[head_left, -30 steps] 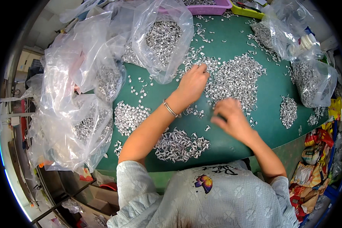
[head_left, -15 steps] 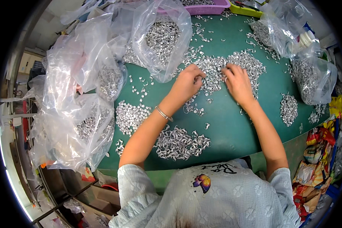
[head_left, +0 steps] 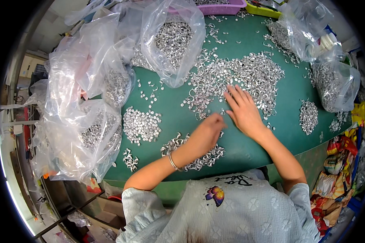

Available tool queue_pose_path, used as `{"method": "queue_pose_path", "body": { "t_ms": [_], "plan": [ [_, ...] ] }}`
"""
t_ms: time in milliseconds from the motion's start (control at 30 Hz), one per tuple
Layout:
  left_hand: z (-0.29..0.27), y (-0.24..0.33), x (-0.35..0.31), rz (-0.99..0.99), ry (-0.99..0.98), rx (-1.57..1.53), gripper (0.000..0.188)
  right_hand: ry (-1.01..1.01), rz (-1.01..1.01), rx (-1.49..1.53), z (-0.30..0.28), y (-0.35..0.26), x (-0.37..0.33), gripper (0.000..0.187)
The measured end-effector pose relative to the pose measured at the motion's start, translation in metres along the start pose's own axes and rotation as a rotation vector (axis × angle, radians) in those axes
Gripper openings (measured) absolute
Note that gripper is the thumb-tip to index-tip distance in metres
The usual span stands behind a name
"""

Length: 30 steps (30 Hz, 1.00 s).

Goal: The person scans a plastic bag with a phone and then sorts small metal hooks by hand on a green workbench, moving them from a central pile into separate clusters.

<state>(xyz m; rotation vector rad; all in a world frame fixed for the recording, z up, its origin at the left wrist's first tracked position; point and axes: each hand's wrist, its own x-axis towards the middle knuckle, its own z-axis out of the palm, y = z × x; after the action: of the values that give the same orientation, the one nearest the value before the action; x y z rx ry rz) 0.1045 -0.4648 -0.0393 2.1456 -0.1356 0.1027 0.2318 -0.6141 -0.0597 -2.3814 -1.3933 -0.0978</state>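
A broad pile of small silvery metal pieces (head_left: 255, 67), with ring and hook shapes among them, spreads over the green tabletop (head_left: 247, 154). My right hand (head_left: 245, 113) lies at the pile's near edge, fingers stretched out and apart, fingertips touching the pieces. Left of it and closer to me, my left hand (head_left: 209, 131) has curled fingers smeared by motion; whether it holds anything is hidden. Under and beside my left wrist lies a heap of curved silvery pieces (head_left: 205, 160). A heap of small chunky silvery pieces (head_left: 141, 124) sits farther left.
Clear plastic bags of metal pieces crowd the left, including an open bag (head_left: 173, 44) at the back. More bags (head_left: 330, 87) stand at the right. A purple basket (head_left: 221, 9) and a yellow-green tray (head_left: 263, 11) are at the far edge. A small heap (head_left: 308, 117) lies right.
My left hand has pulled back from the pile toward me, over the near heap. My right hand has also drawn nearer, its fingers now straightened. Pieces at the pile's near left are spread out.
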Motion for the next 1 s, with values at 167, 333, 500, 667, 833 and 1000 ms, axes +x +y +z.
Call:
{"method": "queue_pose_path", "body": {
  "t_ms": [167, 333, 500, 667, 833, 1000],
  "plan": [
    [0.012, 0.014, -0.037, 0.118, -0.114, 0.151, 0.027, -0.063, -0.055, 0.166, -0.033, 0.006, -0.033, 0.029],
    [0.011, 0.028, -0.034, 0.201, -0.062, 0.313, 0.029, 0.177, 0.095, 0.201, -0.028, 0.014, -0.013, 0.027],
    [0.021, 0.015, -0.053, 0.201, -0.238, 0.289, 0.035, 0.036, -0.046, -0.030, -0.021, 0.010, -0.016, 0.033],
    [-0.003, 0.009, -0.033, 0.131, -0.067, 0.273, 0.036, 0.209, 0.066, 0.152, -0.032, 0.018, -0.038, 0.023],
    [-0.014, -0.022, 0.057, 0.042, 0.277, 0.492, 0.038, 0.236, 0.068, 0.066, -0.016, 0.014, 0.005, 0.021],
    [-0.008, -0.036, 0.069, 0.096, 0.064, 0.608, 0.030, 0.155, 0.064, -0.029, -0.014, 0.021, 0.012, 0.019]
  ]
}}
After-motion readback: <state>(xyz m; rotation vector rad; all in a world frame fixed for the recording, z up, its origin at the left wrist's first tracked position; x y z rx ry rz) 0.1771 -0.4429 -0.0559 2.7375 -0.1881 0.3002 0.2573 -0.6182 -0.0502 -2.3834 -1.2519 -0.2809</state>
